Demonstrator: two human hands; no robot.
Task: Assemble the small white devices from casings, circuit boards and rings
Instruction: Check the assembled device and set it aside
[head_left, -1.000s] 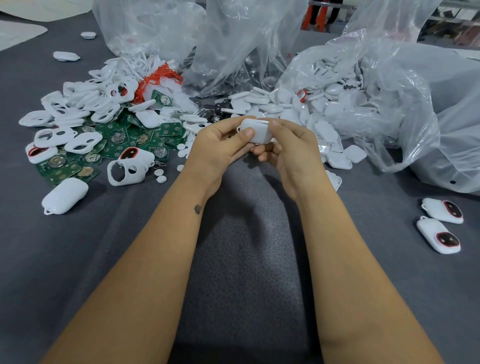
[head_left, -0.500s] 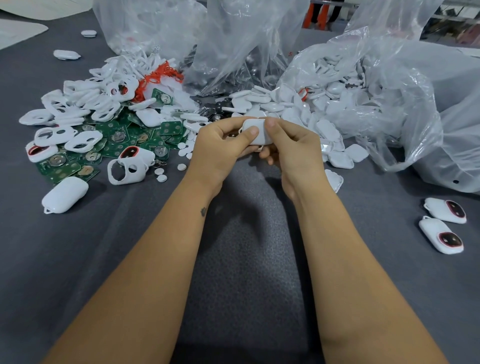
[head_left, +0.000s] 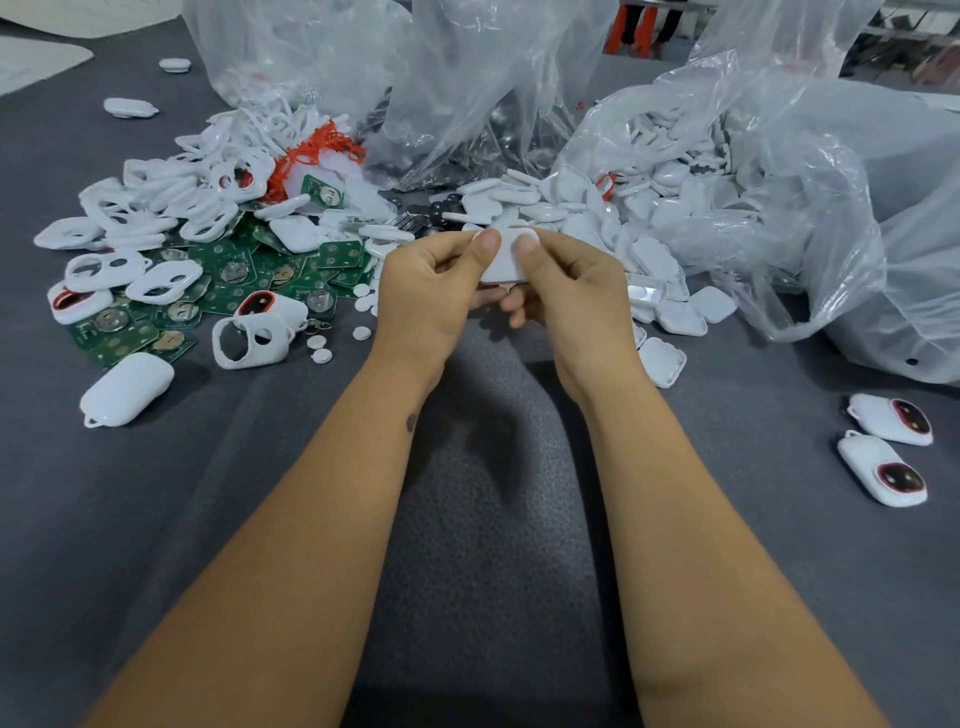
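Both hands are up over the grey cloth (head_left: 156, 519), squeezing 1 white device (head_left: 503, 260) between them. The left hand (head_left: 434, 291) has its thumb pressed on the device's top near edge with the fingers curled underneath, and the right hand (head_left: 566, 291) does the same from the other side, thumb on top, fingers wrapped below. So the device sits pinched between both thumbs, lifted off the cloth.

Taking the device as the landmark: left of it there's a pile of green boards (head_left: 239, 291) mixed with white casings (head_left: 161, 208), plus an orange mesh (head_left: 311, 156) farther back-left. An empty casing (head_left: 254, 338) with holes stands nearer, down-left. Right behind and right of the device is a heap of white lids (head_left: 623, 218) spilling from a clear bag (head_left: 779, 208). Far down-right, 2 finished devices (head_left: 883, 447) lie side by side, well apart from the hands. 1 closed white shell (head_left: 127, 387) lies far down-left.
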